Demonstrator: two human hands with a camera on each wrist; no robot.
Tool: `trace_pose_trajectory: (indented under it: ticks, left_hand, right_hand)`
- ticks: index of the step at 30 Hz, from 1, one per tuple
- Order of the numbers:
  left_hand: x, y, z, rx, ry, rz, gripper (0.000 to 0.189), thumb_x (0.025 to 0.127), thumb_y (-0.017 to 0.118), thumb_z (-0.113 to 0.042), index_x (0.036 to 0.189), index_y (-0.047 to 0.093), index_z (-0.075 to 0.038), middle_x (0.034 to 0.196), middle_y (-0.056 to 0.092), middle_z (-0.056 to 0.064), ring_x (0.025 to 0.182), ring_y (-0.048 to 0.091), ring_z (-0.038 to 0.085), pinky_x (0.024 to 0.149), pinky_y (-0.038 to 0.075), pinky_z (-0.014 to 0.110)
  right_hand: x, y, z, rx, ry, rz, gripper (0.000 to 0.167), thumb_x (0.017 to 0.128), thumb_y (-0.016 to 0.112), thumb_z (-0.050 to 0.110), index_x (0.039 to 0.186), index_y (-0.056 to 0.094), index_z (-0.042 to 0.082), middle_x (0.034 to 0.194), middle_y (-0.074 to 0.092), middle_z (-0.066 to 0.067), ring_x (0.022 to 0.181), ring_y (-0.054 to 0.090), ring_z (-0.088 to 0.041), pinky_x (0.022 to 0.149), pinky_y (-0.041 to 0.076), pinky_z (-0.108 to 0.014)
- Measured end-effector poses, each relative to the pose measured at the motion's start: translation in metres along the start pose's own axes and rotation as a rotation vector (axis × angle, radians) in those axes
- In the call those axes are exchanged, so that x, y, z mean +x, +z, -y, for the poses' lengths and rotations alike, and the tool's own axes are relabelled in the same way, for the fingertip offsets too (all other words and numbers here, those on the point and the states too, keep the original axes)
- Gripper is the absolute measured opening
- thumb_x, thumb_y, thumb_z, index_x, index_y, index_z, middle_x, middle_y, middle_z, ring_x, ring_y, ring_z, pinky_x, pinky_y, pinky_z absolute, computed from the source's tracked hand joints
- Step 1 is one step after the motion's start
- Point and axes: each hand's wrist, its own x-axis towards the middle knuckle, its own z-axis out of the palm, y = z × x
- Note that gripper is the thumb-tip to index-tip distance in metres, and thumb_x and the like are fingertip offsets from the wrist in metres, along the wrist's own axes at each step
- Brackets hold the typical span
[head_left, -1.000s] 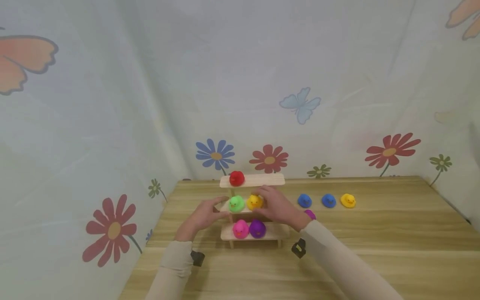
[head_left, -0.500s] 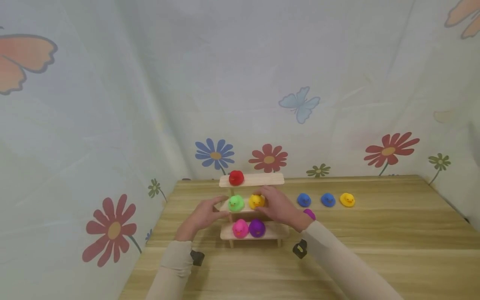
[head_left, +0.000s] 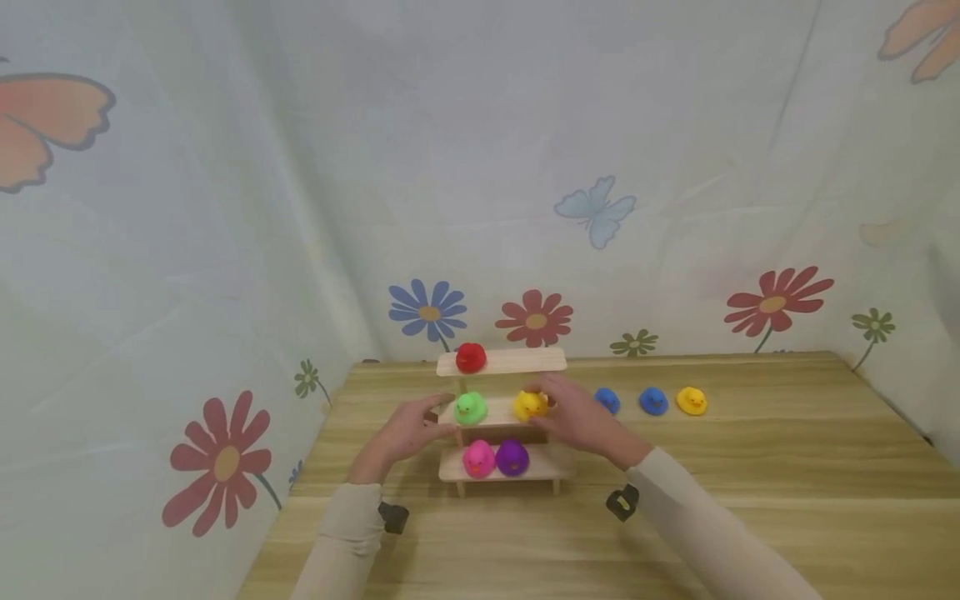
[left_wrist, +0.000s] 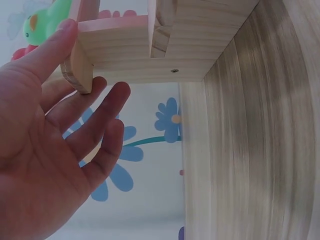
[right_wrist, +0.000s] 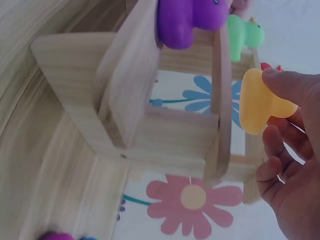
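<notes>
A three-tier wooden stand [head_left: 525, 360] is in front of me in the head view. My left hand [head_left: 403, 429] grips the left end of its middle board [left_wrist: 77, 67], thumb on the upper side and fingers beneath. My right hand [head_left: 581, 419] pinches a yellow rubber duck [head_left: 528, 405] above the middle tier's right part; the right wrist view shows thumb and fingers on the duck [right_wrist: 257, 102]. A green duck [head_left: 471, 408] sits at that tier's left. A red duck [head_left: 471, 357] is on the top board. Pink [head_left: 478, 459] and purple [head_left: 513, 458] ducks stand side by side on the bottom board.
Right of the stand, two blue ducks [head_left: 654, 401] and another yellow duck [head_left: 692, 401] form a row on the wooden table [head_left: 750, 500]. A magenta duck [right_wrist: 56, 236] peeks in at the right wrist view's lower edge. A flowered curtain [head_left: 525, 167] hangs behind.
My right hand has moved right along the middle tier with the yellow duck, widening the gap from the green duck. The magenta duck is now hidden behind my right arm. My left hand stays put.
</notes>
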Motion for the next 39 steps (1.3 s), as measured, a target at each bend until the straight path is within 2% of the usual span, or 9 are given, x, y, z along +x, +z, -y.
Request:
trace_pose_trajectory:
  ticks: [8, 12, 19, 24, 30, 39]
  left_hand:
    - [0.001, 0.0, 0.005, -0.042, 0.057, 0.002, 0.062, 0.082, 0.072, -0.034, 0.136, 0.05, -0.012, 0.136, 0.05, 0.01, 0.109, 0.055, 0.032, 0.085, 0.049, 0.043]
    - [0.002, 0.0, 0.007, -0.057, 0.067, 0.007, 0.062, 0.083, 0.071, -0.032, 0.137, 0.048, -0.012, 0.136, 0.05, 0.009, 0.111, 0.054, 0.032, 0.086, 0.049, 0.043]
    - [0.003, 0.0, 0.008, -0.089, 0.063, 0.009, 0.063, 0.083, 0.071, -0.031, 0.137, 0.047, -0.01, 0.136, 0.05, 0.01, 0.113, 0.053, 0.03, 0.089, 0.047, 0.043]
    - [0.003, 0.0, 0.009, -0.091, 0.073, 0.007, 0.061, 0.082, 0.072, -0.027, 0.135, 0.049, -0.008, 0.135, 0.05, 0.01, 0.112, 0.053, 0.03, 0.09, 0.047, 0.042]
    - [0.003, -0.001, 0.009, -0.116, 0.068, 0.007, 0.059, 0.082, 0.072, -0.022, 0.135, 0.05, -0.007, 0.132, 0.053, 0.009, 0.108, 0.055, 0.027, 0.087, 0.048, 0.039]
    - [0.003, -0.001, 0.007, -0.119, 0.068, 0.013, 0.057, 0.083, 0.07, -0.021, 0.135, 0.05, -0.008, 0.13, 0.054, 0.009, 0.106, 0.056, 0.027, 0.084, 0.049, 0.038]
  right_hand:
    - [-0.018, -0.018, -0.017, 0.024, -0.072, -0.043, 0.037, 0.08, 0.075, 0.015, 0.114, 0.059, 0.01, 0.11, 0.06, -0.002, 0.088, 0.055, -0.014, 0.075, 0.051, -0.033]
    - [-0.024, -0.026, -0.025, 0.011, -0.075, -0.047, 0.037, 0.082, 0.074, 0.017, 0.115, 0.06, 0.01, 0.114, 0.06, -0.004, 0.088, 0.055, -0.015, 0.076, 0.051, -0.036]
    - [-0.034, -0.038, -0.035, 0.0, -0.027, -0.07, 0.038, 0.081, 0.074, 0.018, 0.114, 0.061, 0.006, 0.11, 0.061, -0.006, 0.085, 0.056, -0.017, 0.074, 0.05, -0.037]
    - [-0.042, -0.044, -0.046, 0.007, -0.02, -0.09, 0.037, 0.079, 0.076, 0.016, 0.112, 0.061, 0.006, 0.107, 0.062, -0.004, 0.081, 0.055, -0.015, 0.072, 0.05, -0.033]
    - [-0.052, -0.051, -0.056, 0.006, -0.019, -0.116, 0.036, 0.078, 0.077, 0.015, 0.11, 0.062, 0.009, 0.106, 0.062, -0.001, 0.08, 0.055, -0.018, 0.068, 0.048, -0.031]
    - [-0.068, -0.054, -0.08, 0.002, 0.104, -0.105, 0.035, 0.08, 0.075, 0.016, 0.111, 0.063, 0.005, 0.104, 0.062, -0.004, 0.082, 0.053, -0.02, 0.07, 0.049, -0.037]
